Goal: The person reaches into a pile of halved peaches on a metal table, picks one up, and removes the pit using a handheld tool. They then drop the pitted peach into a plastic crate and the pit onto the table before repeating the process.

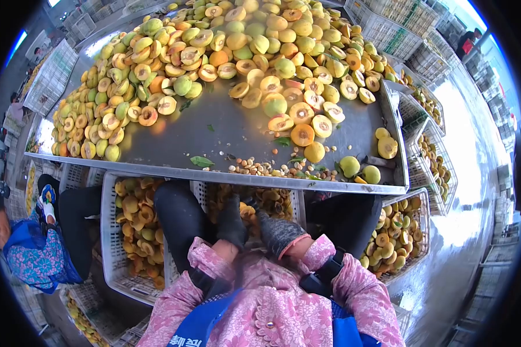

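Both of my hands are low in front of my body, over a crate of cut fruit (281,199) between my knees. My left hand (232,224), in a dark glove, points toward the table's edge; its fingers are too dark to make out. My right hand (276,230), in a grey speckled glove, is beside it, with its fingertips near a dark object (250,202) too small to name. An orange fruit piece (247,213) shows between the two hands. Whether either hand holds anything is unclear.
A metal table (173,136) carries a large heap of halved and whole fruit (237,40). Pits (260,168) and leaves lie near its front edge. Crates of fruit stand at left (111,231) and right (425,231). A co-worker (40,248) sits at far left.
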A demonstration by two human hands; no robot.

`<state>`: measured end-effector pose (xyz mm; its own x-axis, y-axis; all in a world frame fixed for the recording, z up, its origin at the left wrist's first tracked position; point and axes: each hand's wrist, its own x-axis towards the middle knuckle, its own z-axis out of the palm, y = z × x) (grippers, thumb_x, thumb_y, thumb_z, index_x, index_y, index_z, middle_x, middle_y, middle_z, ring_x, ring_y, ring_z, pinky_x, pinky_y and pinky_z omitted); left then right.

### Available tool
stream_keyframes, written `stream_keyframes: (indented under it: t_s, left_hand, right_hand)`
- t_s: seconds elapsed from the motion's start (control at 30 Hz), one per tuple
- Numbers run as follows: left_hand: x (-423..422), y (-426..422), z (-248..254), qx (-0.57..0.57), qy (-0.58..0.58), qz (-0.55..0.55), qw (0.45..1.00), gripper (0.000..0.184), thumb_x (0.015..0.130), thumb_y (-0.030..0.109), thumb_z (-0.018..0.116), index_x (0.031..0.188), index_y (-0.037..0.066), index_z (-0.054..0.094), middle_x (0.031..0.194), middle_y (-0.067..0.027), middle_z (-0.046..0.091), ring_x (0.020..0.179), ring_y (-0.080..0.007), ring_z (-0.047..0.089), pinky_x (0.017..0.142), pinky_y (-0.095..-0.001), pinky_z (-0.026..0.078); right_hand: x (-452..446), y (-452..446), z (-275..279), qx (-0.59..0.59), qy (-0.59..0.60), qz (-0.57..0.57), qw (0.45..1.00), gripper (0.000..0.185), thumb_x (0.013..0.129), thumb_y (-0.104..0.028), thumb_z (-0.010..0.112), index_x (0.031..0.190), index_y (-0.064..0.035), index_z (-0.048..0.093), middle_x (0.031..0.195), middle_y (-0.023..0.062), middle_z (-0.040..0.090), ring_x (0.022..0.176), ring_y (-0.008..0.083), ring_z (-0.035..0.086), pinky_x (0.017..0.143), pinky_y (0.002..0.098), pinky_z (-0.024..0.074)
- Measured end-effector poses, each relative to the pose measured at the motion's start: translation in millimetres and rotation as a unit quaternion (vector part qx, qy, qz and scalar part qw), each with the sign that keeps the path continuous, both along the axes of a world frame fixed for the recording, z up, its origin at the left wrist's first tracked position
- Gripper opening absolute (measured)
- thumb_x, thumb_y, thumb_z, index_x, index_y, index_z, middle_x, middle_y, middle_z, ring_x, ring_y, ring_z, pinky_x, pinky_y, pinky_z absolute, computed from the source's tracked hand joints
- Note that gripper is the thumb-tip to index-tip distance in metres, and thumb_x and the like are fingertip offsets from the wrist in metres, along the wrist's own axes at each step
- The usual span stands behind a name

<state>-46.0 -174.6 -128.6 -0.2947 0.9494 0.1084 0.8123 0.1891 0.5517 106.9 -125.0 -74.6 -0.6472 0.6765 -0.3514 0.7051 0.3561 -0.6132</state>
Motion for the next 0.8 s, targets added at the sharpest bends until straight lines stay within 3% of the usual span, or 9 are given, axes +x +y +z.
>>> stream_keyframes:
  t_s: [0.07, 0.13, 0.2, 0.23, 0.33, 0.37, 0.4, 0.63, 0.8]
  left_hand:
    - [-26.3, 10.6, -52.9, 0.076, -0.531, 0.128, 0.834, 0.041, 0.085, 0.017, 0.059, 0.12, 0.002, 0.046, 0.099, -0.0119, 0.058, 0.088, -0.0212, 0.06, 0.074, -0.0337, 0.052]
    - [-34.0, 19.6, -46.4, 0.098, -0.739, 0.16, 0.647, 0.043, 0.084, 0.02, 0.061, 0.12, 0.003, 0.046, 0.1, -0.0123, 0.058, 0.088, -0.024, 0.061, 0.074, -0.0366, 0.053]
    - [-19.1, 19.4, 43.1, 0.083, -0.733, 0.13, 0.662, 0.039, 0.09, 0.024, 0.054, 0.121, 0.002, 0.045, 0.102, -0.013, 0.057, 0.09, -0.0245, 0.061, 0.074, -0.0375, 0.054]
    - [-11.5, 13.6, 63.3, 0.138, -0.494, 0.017, 0.858, 0.036, 0.094, 0.027, 0.046, 0.117, 0.0, 0.048, 0.102, -0.0127, 0.058, 0.093, -0.0218, 0.06, 0.074, -0.0358, 0.054]
    - [-37.0, 8.3, 118.1, 0.062, -0.759, 0.113, 0.638, 0.043, 0.095, 0.035, 0.041, 0.117, 0.0, 0.051, 0.099, -0.0104, 0.059, 0.088, -0.0195, 0.059, 0.075, -0.0325, 0.051]
    - [-37.1, 6.3, 141.9, 0.18, -0.469, 0.115, 0.857, 0.033, 0.094, 0.022, 0.043, 0.114, -0.001, 0.052, 0.096, -0.0098, 0.059, 0.087, -0.0189, 0.059, 0.075, -0.0326, 0.051]
    - [-63.2, 2.1, 139.2, 0.222, -0.39, 0.103, 0.888, 0.031, 0.093, 0.021, 0.044, 0.112, -0.002, 0.054, 0.094, -0.0096, 0.06, 0.087, -0.019, 0.059, 0.077, -0.032, 0.05]
    - [-192.5, -4.6, 129.0, 0.158, 0.003, 0.223, 0.962, 0.026, 0.084, 0.015, 0.06, 0.105, -0.001, 0.061, 0.101, -0.0093, 0.063, 0.092, -0.0182, 0.059, 0.085, -0.0312, 0.045]
    - [-154.6, 113.5, 130.6, 0.199, -0.112, 0.037, 0.973, 0.026, 0.086, 0.011, 0.057, 0.109, 0.0, 0.06, 0.097, -0.0097, 0.064, 0.089, -0.0173, 0.059, 0.083, -0.0298, 0.046]
  right_hand:
    - [19.4, 5.2, -8.6, 0.024, -0.026, 0.0, 0.999, 0.026, 0.085, -0.017, 0.048, 0.107, -0.0042, 0.05, 0.08, 0.0244, 0.062, 0.077, 0.0395, 0.062, 0.067, 0.048, 0.0471]
    - [43.5, 12.3, -4.7, 0.005, -0.089, -0.011, 0.996, 0.024, 0.085, -0.018, 0.047, 0.106, -0.0059, 0.05, 0.079, 0.0244, 0.062, 0.077, 0.0397, 0.061, 0.067, 0.0487, 0.0473]
    - [42.0, 6.9, -6.6, 0.014, -0.064, -0.05, 0.997, 0.026, 0.085, -0.019, 0.048, 0.108, -0.0075, 0.051, 0.079, 0.0241, 0.062, 0.075, 0.0401, 0.061, 0.064, 0.05, 0.0473]
    - [36.5, 2.2, -13.1, 0.034, -0.045, -0.07, 0.996, 0.026, 0.085, -0.019, 0.048, 0.107, -0.0073, 0.052, 0.078, 0.0239, 0.062, 0.075, 0.04, 0.062, 0.064, 0.0501, 0.0474]
    - [48.7, 0.2, -15.1, 0.021, -0.07, 0.016, 0.997, 0.026, 0.084, -0.022, 0.05, 0.105, -0.0063, 0.054, 0.08, 0.0238, 0.062, 0.076, 0.0391, 0.062, 0.063, 0.0488, 0.0485]
    - [55.6, -0.9, -14.4, 0.005, -0.093, 0.067, 0.993, 0.027, 0.084, -0.024, 0.05, 0.104, -0.006, 0.055, 0.082, 0.0238, 0.063, 0.077, 0.0387, 0.063, 0.063, 0.048, 0.049]
    - [57.6, -2.4, -25.3, -0.018, -0.103, 0.076, 0.992, 0.029, 0.083, -0.026, 0.051, 0.104, -0.0056, 0.055, 0.083, 0.0238, 0.063, 0.078, 0.0381, 0.063, 0.064, 0.0473, 0.0494]
    - [52.0, 3.9, -26.5, -0.086, -0.094, 0.115, 0.985, 0.039, 0.08, -0.031, 0.056, 0.108, -0.0036, 0.054, 0.09, 0.0245, 0.063, 0.084, 0.0375, 0.063, 0.072, 0.0456, 0.0496]
    - [47.2, 6.8, -33.6, -0.119, -0.013, 0.063, 0.991, 0.037, 0.081, -0.027, 0.055, 0.111, -0.005, 0.053, 0.098, 0.0238, 0.061, 0.089, 0.0396, 0.06, 0.076, 0.0468, 0.048]
